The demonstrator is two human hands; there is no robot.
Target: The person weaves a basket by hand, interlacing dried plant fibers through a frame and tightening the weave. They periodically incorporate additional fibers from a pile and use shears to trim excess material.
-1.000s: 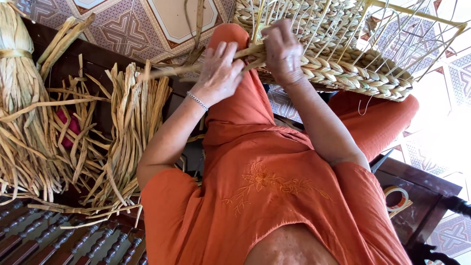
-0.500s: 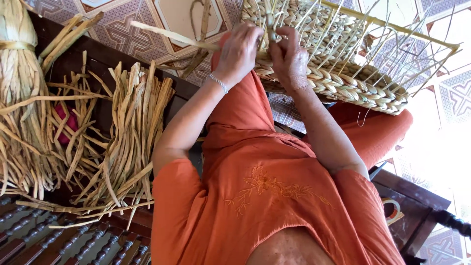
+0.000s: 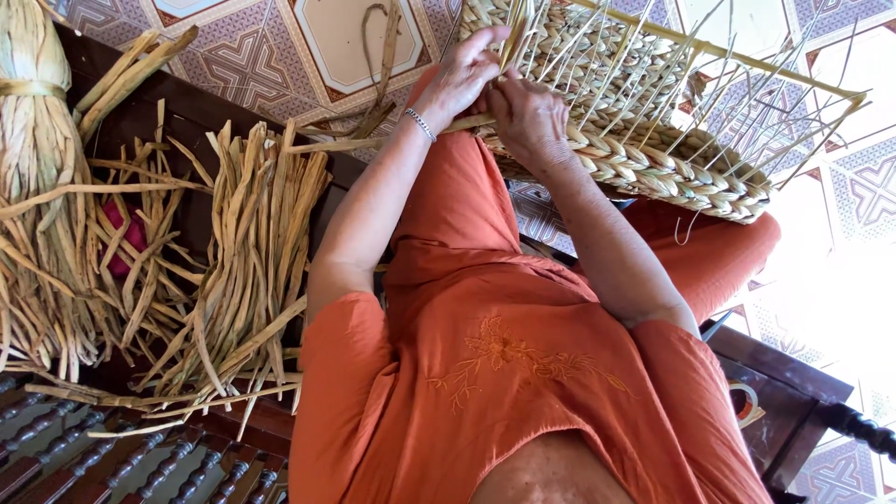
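Observation:
A half-woven straw basket (image 3: 653, 159) with a braided rim and thin upright ribs rests on my knees, over my orange clothes. My left hand (image 3: 462, 79), with a bead bracelet at the wrist, pinches a flat straw strand (image 3: 509, 37) at the basket's near wall. Right beside it, my right hand (image 3: 527, 117) presses on the braided weave and grips the same strand lower down. Both hands touch each other over the basket's edge.
Loose dried straw strips (image 3: 243, 261) lie in a heap on a dark wooden bench (image 3: 168, 121) to my left, next to a tied straw bundle (image 3: 37, 140). Patterned floor tiles (image 3: 271, 47) lie beyond. A dark carved wooden rail (image 3: 803, 392) stands at lower right.
Both hands have risen from the basket's lower rim up onto its wall. The long strand that stuck out to the left has been drawn in toward the weave.

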